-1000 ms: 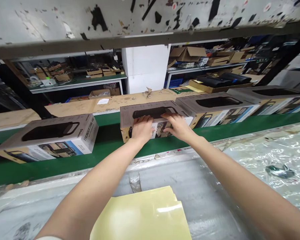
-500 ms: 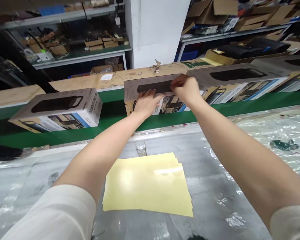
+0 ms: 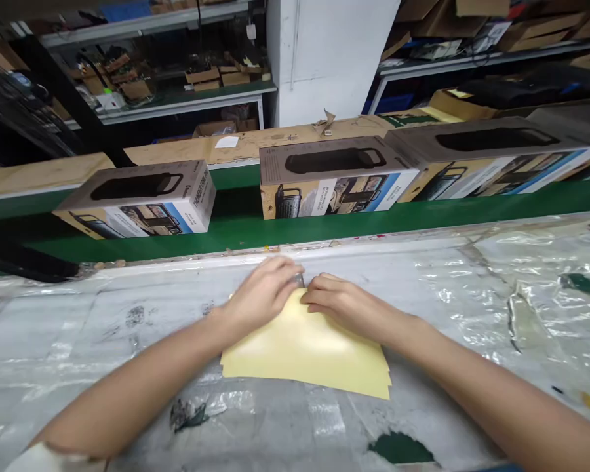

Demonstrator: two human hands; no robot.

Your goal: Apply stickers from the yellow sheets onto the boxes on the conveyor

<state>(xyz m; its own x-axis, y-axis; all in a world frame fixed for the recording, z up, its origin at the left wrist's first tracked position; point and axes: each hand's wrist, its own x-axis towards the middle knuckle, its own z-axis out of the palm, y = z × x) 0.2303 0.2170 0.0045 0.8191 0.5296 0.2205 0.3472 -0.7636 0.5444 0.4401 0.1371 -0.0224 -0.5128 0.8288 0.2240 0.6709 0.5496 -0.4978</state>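
Note:
A stack of pale yellow sheets (image 3: pixel 309 354) lies on the plastic-covered table (image 3: pixel 128 308) in front of me. My left hand (image 3: pixel 263 292) rests on the stack's far edge with its fingers curled down. My right hand (image 3: pixel 337 303) lies beside it on the same edge, fingertips pinched at the sheets. The two hands almost touch. Beyond them, a printed product box (image 3: pixel 332 177) with a dark window stands on the green conveyor belt (image 3: pixel 275 226), untouched.
More boxes stand on the belt: one at left (image 3: pixel 140 200), a longer one at right (image 3: pixel 486 157). Brown cardboard strips (image 3: pixel 201 147) line the belt's far side. A white pillar (image 3: pixel 332 56) and cluttered shelves (image 3: pixel 177 98) are behind. Dark green scraps (image 3: pixel 400 449) lie on the table.
Both hands have left the middle box on the belt and come back to the table, landing on the far edge of the yellow sheets. The view has tilted downward.

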